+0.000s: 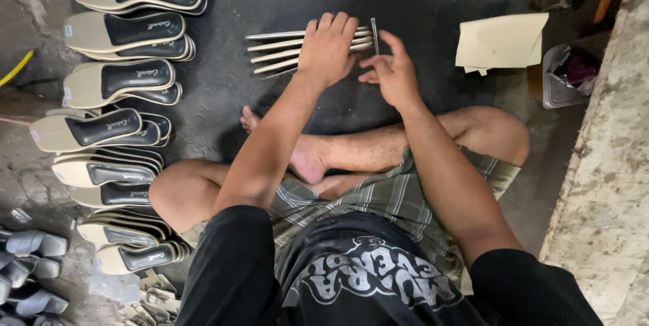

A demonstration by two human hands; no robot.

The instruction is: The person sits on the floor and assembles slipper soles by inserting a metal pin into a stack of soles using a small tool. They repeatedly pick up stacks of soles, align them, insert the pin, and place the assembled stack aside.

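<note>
Left hand (328, 47) lies palm-down with fingers spread, pressing on a fanned row of thin beige insoles (280, 52) standing on edge on the dark floor mat (405, 1), at twelve o'clock from the seated person's crossed legs. Right hand (391, 72), just beside it at three o'clock, pinches one upright insole (374, 32) between thumb and fingertips. Stacked beige-and-black sandal soles (115, 82) line the nine o'clock side; cream paper sheets (500, 42) lie at two o'clock.
</note>
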